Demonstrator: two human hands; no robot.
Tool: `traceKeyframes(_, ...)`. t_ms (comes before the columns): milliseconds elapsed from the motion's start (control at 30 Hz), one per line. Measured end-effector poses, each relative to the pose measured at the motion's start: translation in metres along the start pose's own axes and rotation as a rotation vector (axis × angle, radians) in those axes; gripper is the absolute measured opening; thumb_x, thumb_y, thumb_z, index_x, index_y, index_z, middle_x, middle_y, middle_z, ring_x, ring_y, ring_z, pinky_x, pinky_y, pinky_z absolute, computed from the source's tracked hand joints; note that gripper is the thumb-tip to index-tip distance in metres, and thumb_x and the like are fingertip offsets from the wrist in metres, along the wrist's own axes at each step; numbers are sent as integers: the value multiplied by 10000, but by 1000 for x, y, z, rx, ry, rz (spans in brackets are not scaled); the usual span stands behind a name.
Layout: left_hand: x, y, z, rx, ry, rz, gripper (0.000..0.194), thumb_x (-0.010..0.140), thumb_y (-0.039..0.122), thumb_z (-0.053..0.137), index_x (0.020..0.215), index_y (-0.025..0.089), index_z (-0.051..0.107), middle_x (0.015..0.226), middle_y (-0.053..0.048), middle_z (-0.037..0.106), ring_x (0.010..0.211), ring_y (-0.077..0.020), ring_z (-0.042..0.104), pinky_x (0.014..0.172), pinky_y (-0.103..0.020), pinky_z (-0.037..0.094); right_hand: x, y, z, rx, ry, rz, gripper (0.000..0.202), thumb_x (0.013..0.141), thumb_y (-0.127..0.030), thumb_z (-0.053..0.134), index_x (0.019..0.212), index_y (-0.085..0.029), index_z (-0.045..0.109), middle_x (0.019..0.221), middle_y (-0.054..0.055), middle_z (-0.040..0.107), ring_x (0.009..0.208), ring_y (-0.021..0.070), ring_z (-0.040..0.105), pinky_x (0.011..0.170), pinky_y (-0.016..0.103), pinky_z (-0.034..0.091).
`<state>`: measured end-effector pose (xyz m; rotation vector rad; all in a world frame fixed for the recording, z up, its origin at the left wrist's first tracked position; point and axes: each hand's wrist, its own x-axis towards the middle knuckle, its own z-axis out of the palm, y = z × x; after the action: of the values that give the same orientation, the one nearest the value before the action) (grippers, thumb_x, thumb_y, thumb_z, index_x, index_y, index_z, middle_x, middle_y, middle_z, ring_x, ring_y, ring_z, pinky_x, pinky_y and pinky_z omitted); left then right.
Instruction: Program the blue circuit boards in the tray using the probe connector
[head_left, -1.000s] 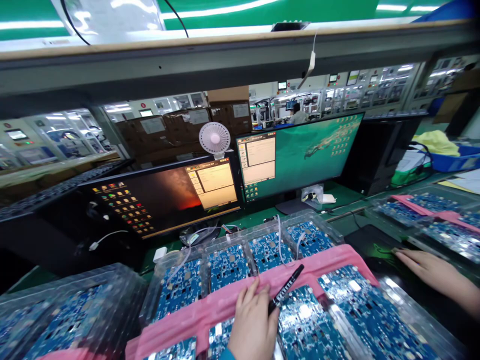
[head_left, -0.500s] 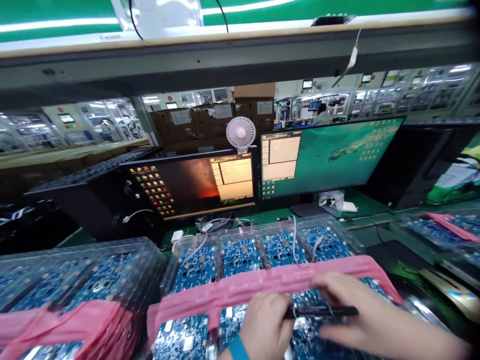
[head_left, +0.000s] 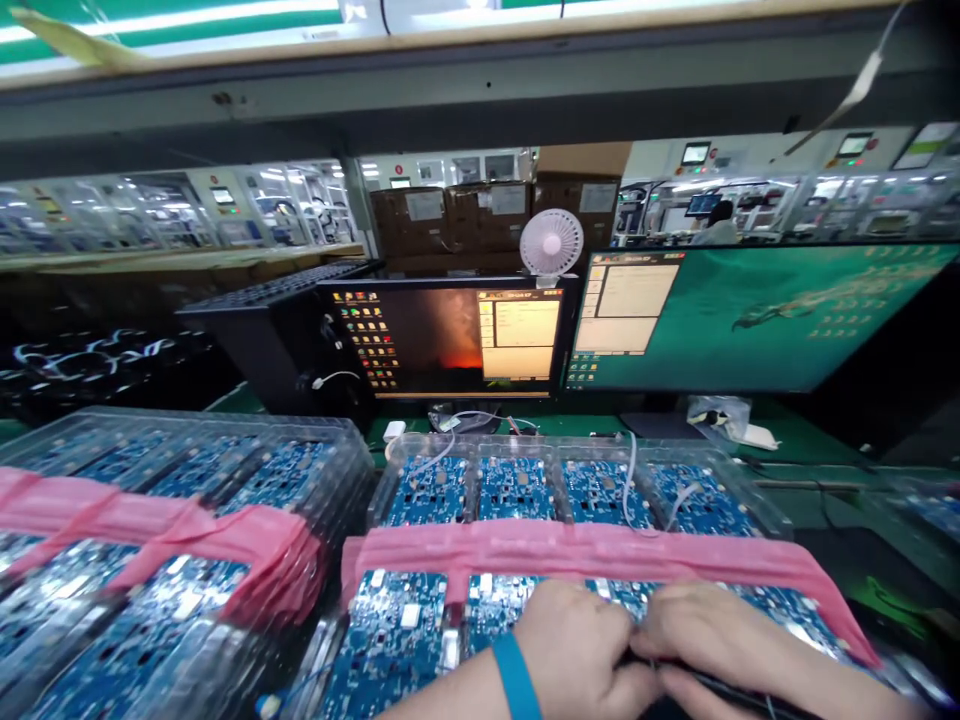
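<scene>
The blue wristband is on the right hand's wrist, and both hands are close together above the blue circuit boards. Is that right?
Not quite: the head view shows the blue wristband on the wrist of the left hand, not the right hand. Both hands are indeed close together above the blue circuit boards.

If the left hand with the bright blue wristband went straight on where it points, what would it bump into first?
Probably the bare right hand: the left hand points across at it, and they look so close that they may be touching; depth is hard to judge.
</scene>
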<state>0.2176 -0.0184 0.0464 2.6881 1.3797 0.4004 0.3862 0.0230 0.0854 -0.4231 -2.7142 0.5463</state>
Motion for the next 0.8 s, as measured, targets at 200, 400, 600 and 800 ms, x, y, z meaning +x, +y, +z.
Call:
traceKeyframes(200,-6,-6,-22,-18,-46,-79,450,660,640,488,627,192,514,577,-2,573,558,-161,547,463,-244,325,0,0,-3,81,121,-79,395,831,-508,330,835,-247,626,662,45,574,601,152,544,567,209,435)
traceKeyframes(400,-33,-38,-64,24,131,-512,183,843,227,305,860,170,479,825,-48,557,756,-174,525,660,-285,404,24,13,-19,231,539,252,321,878,-346,299,833,-194,579,826,46,567,758,157,538,579,200,435)
traceKeyframes(600,-59,-75,-48,198,-91,-731,221,846,210,297,817,137,504,806,-102,585,769,-234,563,692,-364,422,131,30,26,430,334,417,217,768,-353,454,804,-178,577,768,0,561,721,134,520,618,202,408)
traceKeyframes(800,-62,-76,-41,157,-148,-732,229,849,228,291,851,133,499,795,-102,594,716,-220,591,636,-332,448,198,38,77,500,280,439,228,742,-311,436,742,-152,600,704,-3,575,685,125,523,610,197,392)
